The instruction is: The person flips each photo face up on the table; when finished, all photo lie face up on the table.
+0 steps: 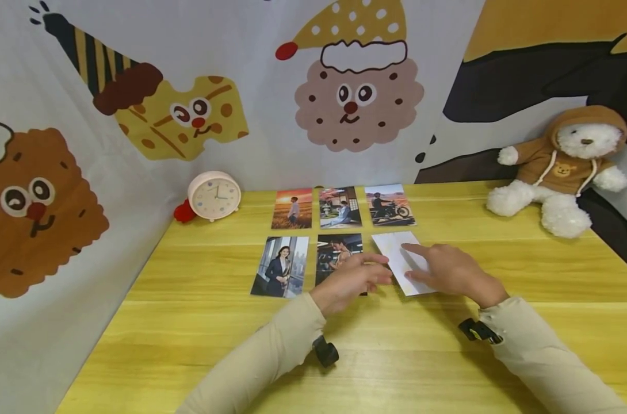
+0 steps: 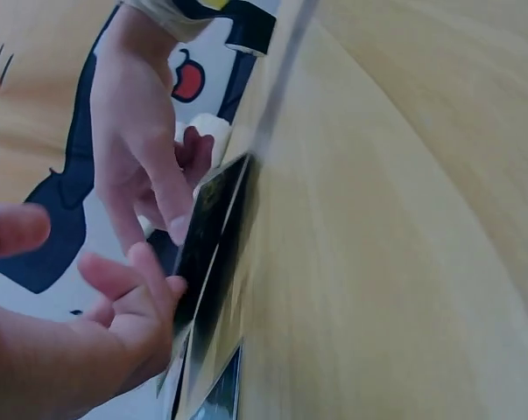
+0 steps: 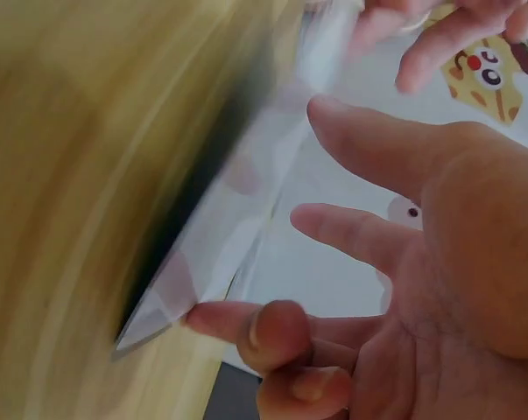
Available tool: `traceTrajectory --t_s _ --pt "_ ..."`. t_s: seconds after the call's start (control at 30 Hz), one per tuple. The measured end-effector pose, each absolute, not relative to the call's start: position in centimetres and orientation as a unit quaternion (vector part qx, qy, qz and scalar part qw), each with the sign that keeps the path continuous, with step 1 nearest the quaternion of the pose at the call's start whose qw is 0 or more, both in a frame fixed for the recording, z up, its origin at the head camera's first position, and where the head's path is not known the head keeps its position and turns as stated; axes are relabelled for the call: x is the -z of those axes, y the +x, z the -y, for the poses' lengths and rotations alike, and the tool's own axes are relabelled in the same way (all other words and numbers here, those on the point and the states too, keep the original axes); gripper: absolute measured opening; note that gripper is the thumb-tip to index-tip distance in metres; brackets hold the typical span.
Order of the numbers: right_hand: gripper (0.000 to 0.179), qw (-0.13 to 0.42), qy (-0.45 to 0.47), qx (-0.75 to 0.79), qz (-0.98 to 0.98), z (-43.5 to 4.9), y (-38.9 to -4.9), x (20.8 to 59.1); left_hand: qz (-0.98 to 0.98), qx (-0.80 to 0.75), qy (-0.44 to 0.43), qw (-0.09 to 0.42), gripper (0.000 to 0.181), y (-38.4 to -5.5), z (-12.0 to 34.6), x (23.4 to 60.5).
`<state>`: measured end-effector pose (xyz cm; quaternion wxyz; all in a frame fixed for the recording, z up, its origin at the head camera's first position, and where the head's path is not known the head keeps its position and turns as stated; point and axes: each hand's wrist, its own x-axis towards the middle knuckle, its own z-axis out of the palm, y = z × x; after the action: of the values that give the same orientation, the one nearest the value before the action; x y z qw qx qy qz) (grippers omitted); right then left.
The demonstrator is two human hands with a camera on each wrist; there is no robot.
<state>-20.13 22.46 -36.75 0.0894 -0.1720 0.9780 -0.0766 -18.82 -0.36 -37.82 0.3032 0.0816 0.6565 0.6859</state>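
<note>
In the head view, a whitish glossy card (image 1: 404,259) lies slanted at the right end of the front row of photo cards. My right hand (image 1: 455,273) is over its right side, index finger stretched onto its upper part and thumb at its lower right. From the right wrist view, the card (image 3: 228,210) stands a little off the table, the index fingertip at its edge. My left hand (image 1: 350,282) reaches over the gym photo card (image 1: 326,253), partly covering it, with loosely bent fingers beside the white card's left edge. In the left wrist view those fingertips (image 2: 172,284) are at the card's edge.
Left of the gym photo lies one of a woman in a suit (image 1: 279,267). Behind are a sunset photo (image 1: 291,209), a garden photo (image 1: 340,207) and a motorcycle photo (image 1: 390,205). A round clock (image 1: 215,195) stands back left; a plush bear (image 1: 562,167) sits back right.
</note>
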Motion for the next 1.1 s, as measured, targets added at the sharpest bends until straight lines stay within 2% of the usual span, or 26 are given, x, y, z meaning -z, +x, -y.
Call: traceTrajectory --t_s 0.27,0.67,0.93,1.1 --pt "0.057 0.086 -0.182 0.093 -0.975 -22.0 -19.4 36.3 -0.608 -0.741 0.038 0.283 0.048 -19.3 -0.1 38.1" --pt "0.053 0.071 -0.205 0.207 -0.954 -22.6 -19.5 36.0 -0.627 -0.725 0.072 0.277 0.049 -19.9 -0.9 37.9" --pt "0.054 0.082 -0.188 0.305 -0.93 -23.1 -19.3 35.8 -0.655 -0.712 0.091 0.235 0.039 -20.3 -2.4 38.1" --pt "0.054 0.082 -0.177 0.355 -0.914 -23.2 -19.4 36.0 -0.674 -0.698 0.099 0.219 0.051 -20.3 -2.9 38.0"
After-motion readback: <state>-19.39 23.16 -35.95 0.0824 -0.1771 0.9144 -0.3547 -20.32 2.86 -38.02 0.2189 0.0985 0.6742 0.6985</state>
